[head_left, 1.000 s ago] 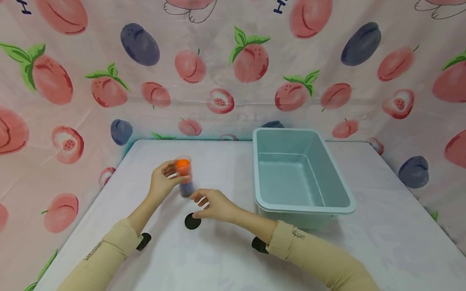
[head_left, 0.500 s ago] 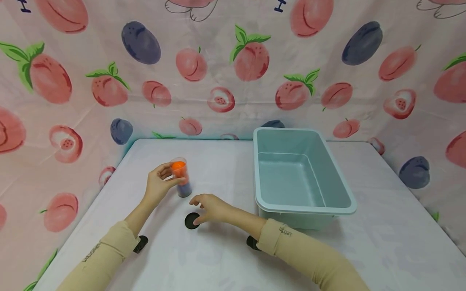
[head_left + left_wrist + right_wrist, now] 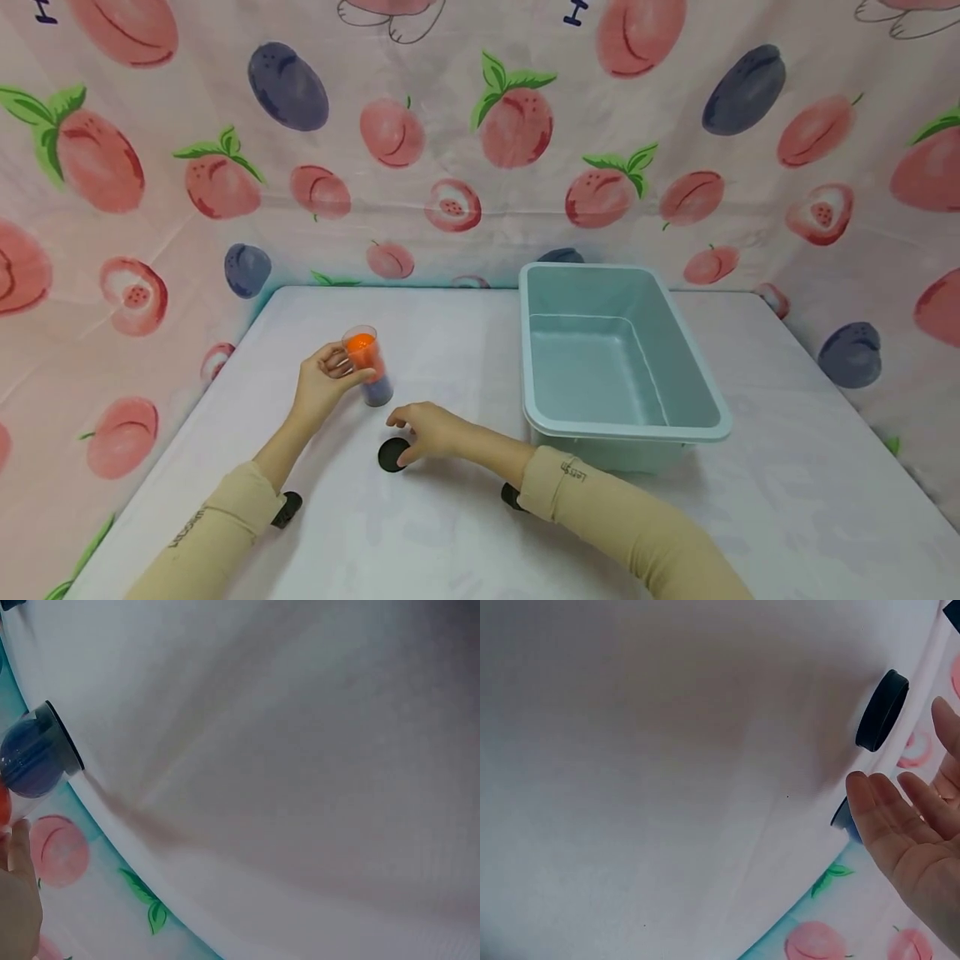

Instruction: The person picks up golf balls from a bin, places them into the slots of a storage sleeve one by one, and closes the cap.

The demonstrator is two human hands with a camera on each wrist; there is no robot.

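Note:
My left hand [image 3: 318, 387] grips a clear cylindrical canister [image 3: 377, 391] around its upper part, thumb on the near side. The canister looks uncapped on top and stands slightly tilted. An orange ball [image 3: 362, 342] sits near its mouth, and a blue ball [image 3: 31, 759] fills the bottom in the left wrist view. To the right, my right hand [image 3: 433, 431] hovers with relaxed fingers over a round black lid [image 3: 391, 455] on the table. In the right wrist view the lid [image 3: 883, 711] shows apart from the fingers, and nothing is in that hand.
A pale green plastic bin [image 3: 600, 367] stands right of centre on the white-covered table [image 3: 420, 542]. Black wrist devices [image 3: 287, 509] show under both forearms. A fruit-print cloth [image 3: 450, 125] hangs behind and at the sides.
The left hand has shifted a little left with the canister, whose top now leans left. My right hand has dropped slightly and moved left beside the lid.

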